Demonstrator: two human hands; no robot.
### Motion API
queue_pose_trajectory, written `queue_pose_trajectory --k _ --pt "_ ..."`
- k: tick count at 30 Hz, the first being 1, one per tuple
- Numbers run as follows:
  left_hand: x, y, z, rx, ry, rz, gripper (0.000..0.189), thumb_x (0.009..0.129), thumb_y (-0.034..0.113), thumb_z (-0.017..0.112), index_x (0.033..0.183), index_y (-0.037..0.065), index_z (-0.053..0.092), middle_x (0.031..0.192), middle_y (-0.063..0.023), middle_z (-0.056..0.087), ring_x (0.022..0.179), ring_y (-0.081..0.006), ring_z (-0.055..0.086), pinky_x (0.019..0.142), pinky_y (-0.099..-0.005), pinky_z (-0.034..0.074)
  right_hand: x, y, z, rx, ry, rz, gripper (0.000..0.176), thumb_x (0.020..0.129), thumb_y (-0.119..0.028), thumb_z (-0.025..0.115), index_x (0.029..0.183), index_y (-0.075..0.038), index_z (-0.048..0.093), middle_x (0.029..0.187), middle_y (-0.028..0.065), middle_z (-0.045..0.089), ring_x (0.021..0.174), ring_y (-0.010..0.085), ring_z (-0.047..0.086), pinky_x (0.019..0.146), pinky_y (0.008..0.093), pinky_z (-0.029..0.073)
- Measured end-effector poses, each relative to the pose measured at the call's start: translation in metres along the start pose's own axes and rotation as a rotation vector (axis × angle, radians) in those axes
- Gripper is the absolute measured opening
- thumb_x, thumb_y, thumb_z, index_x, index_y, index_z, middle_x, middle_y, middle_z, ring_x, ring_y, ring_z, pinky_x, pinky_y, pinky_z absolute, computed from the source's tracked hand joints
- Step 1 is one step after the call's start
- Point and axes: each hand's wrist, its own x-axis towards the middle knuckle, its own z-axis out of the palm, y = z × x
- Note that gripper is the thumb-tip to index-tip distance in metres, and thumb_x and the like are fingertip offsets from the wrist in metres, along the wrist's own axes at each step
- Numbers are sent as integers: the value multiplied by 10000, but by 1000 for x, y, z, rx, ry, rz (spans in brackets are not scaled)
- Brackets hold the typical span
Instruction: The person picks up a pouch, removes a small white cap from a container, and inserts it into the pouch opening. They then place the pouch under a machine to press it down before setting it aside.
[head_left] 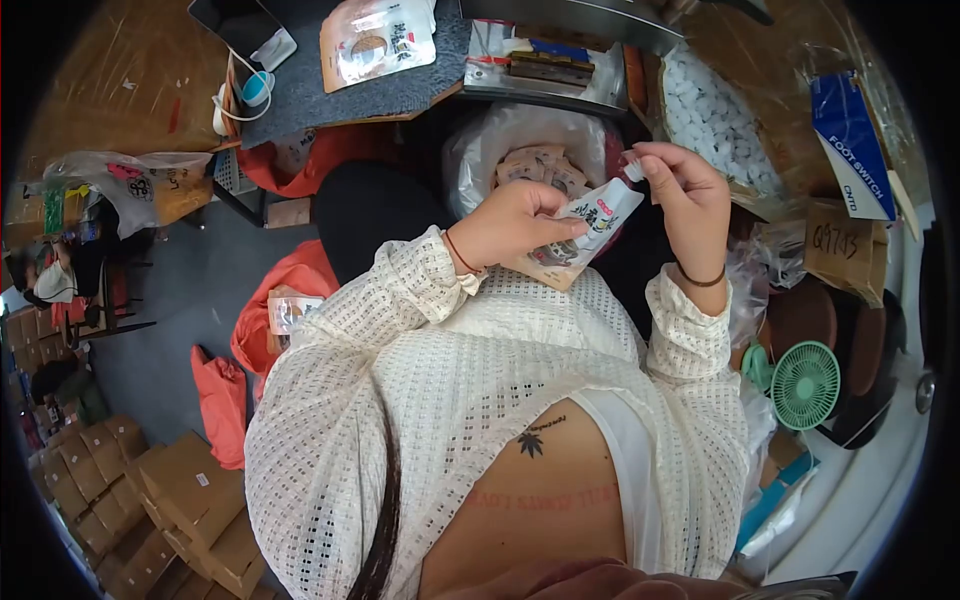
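Note:
In front of my lap, my left hand [522, 226] grips a white and tan printed pouch [590, 232], thumb across its front. The pouch is tilted, its top end pointing up and right. My right hand [690, 195] pinches a small whitish sachet [633, 168] between thumb and fingertips, right at the pouch's top end. Just beyond my hands stands a bin lined with a clear plastic bag [478, 160], with several similar tan pouches [540, 165] inside it.
A box of small white sachets [715, 115] stands at the right, near a blue foot switch box [850, 145] and a green fan [805, 385]. More pouches [378, 50] lie on the grey-topped table [400, 95] ahead. Red bags [218, 405] and stacked cartons [195, 490] are at the left.

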Motion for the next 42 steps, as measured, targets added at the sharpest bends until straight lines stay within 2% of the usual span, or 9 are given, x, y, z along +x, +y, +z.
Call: queue_pose_trajectory --k 12,16,19,27,30,32,34,37,42 --pt "12 3 -10 -217 -94 -80 309 1012 187 703 1242 -18 714 1128 -67 757 980 -95 686 869 -270 567 30 -9 -3 -419 -204 -208 241 1015 -107 633 1221 -15 719 950 150 740 837 237 706 782 312 537" --pt "21 5 -18 -274 -76 -12 295 984 116 705 1243 -25 707 1178 -101 752 1016 -132 706 925 -286 562 52 7 -48 -941 226 -431 321 995 -118 624 1306 -52 671 1119 199 729 985 394 704 853 445 552" --pt "34 4 -32 -418 21 52 306 934 68 710 1211 -61 707 1158 -131 758 1015 -171 724 922 -297 563 68 27 -103 -1368 190 -152 321 951 -134 673 1264 -62 670 1116 212 712 1006 433 671 837 482 548" --pt "65 41 -84 -570 126 25 358 979 21 650 1312 -100 597 1243 -184 713 1015 -237 739 891 -341 608 85 49 -101 -1118 -43 -167 236 921 -124 712 1128 -21 660 1064 210 703 1006 426 659 842 473 528" --pt "76 17 -90 -326 205 283 448 962 61 695 1352 -107 552 1209 -178 721 1025 -243 726 900 -337 588 84 54 -100 -1102 26 -147 222 935 -100 690 1139 -17 665 1078 206 708 1022 417 663 867 457 530" --pt "58 27 -112 190 755 226 472 964 210 726 1314 -69 579 1230 -258 673 1081 -346 693 938 -421 569 80 63 -110 -1110 53 -219 223 945 -90 677 1153 -12 666 1083 204 712 1023 414 667 875 450 533" --pt "52 18 -161 767 1316 602 616 945 352 742 1377 -32 529 1328 -318 570 1246 -427 580 1057 -503 480 78 56 -109 -1109 66 -222 220 958 -90 667 1162 -9 665 1085 206 714 1020 400 677 874 445 536" --pt "15 6 -199 1549 972 227 741 882 407 778 1447 20 494 1465 -289 485 1323 -454 510 1093 -559 412 74 42 -104 -1011 181 -151 219 966 -101 673 1164 -8 666 1089 209 715 1025 376 687 872 432 538" --pt "-16 -6 -154 1264 854 479 443 907 172 713 1324 56 617 1304 -183 617 1192 -399 610 952 -509 483 73 46 -104 -1006 298 -130 218 969 -138 692 1145 -12 666 1093 210 720 1010 356 702 844 419 542"
